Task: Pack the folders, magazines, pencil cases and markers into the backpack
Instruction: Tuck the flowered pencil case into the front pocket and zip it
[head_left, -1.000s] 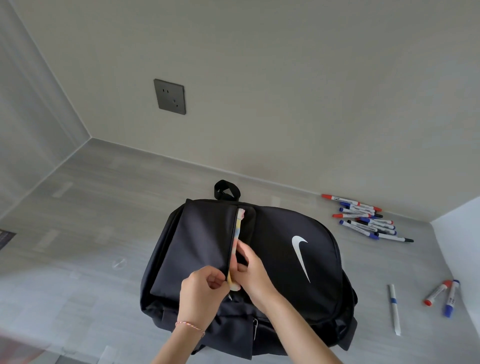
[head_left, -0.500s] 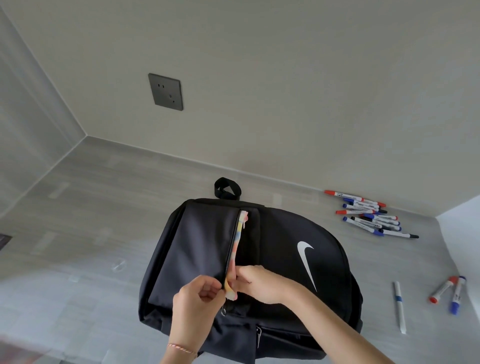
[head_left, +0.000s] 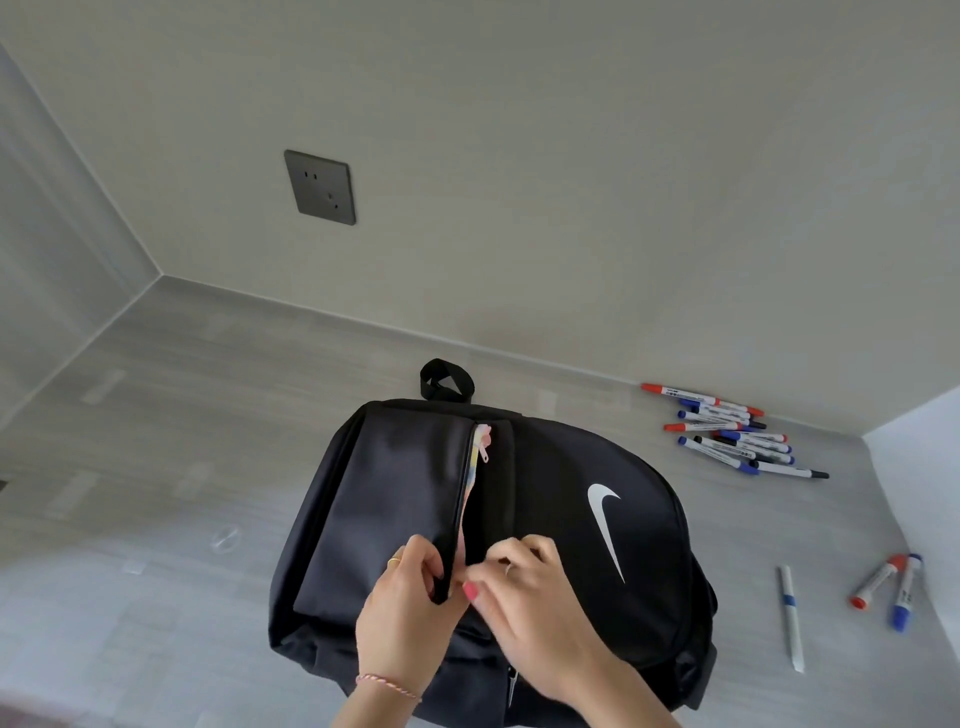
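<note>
a black fabric backpack with a white swoosh (head_left: 519, 519) lay flat on the pale grey wood-grain worktop (head_left: 156, 441), its black webbing carry loop (head_left: 447, 379) pointing toward the wall. down the front ran an open pocket slit, and inside it sat a pastel, multi-coloured soft pencil case (head_left: 475, 467), only its long edge and small pink zip pull showing.

my left hand (head_left: 400, 608) had its fingers curled around the black edge of the pocket opening at its near end, thumb and fingers pinching the fabric. my right hand (head_left: 530, 597) lay just beside it, across the slit, fingers bent and its thumb with pink polish pressed against the near end of the pencil case; whether it pinched the case or the pocket fabric i could not tell. a thin braided pink bracelet (head_left: 387, 685) sat on my left wrist.

to the right of the backpack, near the wall, lay a loose pile of white-barrelled markers with red, blue and black caps (head_left: 737, 434). nearer to me a single white marker with a blue band (head_left: 790, 618) lay alone, and beyond it, close to the right edge, a red-capped marker (head_left: 877, 581) and a blue-capped marker (head_left: 905, 592) lay side by side, touching. a dark grey wall socket plate (head_left: 319, 187) was set in the beige wall above.
</note>
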